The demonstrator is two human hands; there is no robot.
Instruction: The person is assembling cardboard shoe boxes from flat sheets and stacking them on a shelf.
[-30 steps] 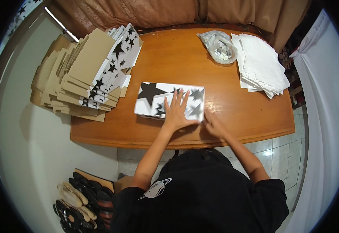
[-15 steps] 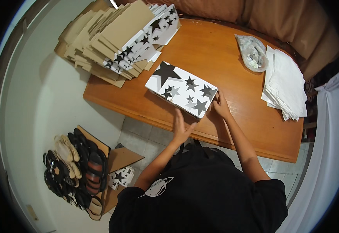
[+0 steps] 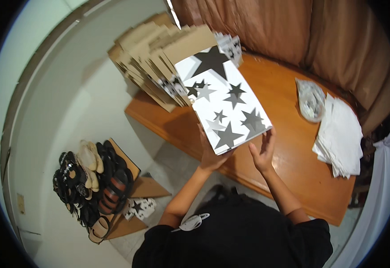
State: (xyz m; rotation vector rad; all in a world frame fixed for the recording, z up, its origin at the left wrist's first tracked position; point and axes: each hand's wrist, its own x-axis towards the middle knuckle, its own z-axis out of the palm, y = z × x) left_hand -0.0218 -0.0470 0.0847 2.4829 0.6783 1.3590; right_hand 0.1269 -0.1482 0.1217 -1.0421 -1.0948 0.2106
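A closed white shoebox with black and grey stars is up off the table, its lid facing me. My left hand holds it from below at the near left corner; most of its fingers are hidden under the box. At the near right corner, my right hand has its fingertips against the box's end, its thumb standing away from them. What the box contains is hidden by its lid.
Flattened or part-folded cardboard boxes are stacked at the wooden table's far left. On its right lie a clear plastic bag and white paper sheets. Several sandals and shoes sit at lower left, beside brown cardboard.
The shoebox has risen from the table and turned, its far end swinging away from me. My left hand has moved under it, and my right hand has stayed at its right end.
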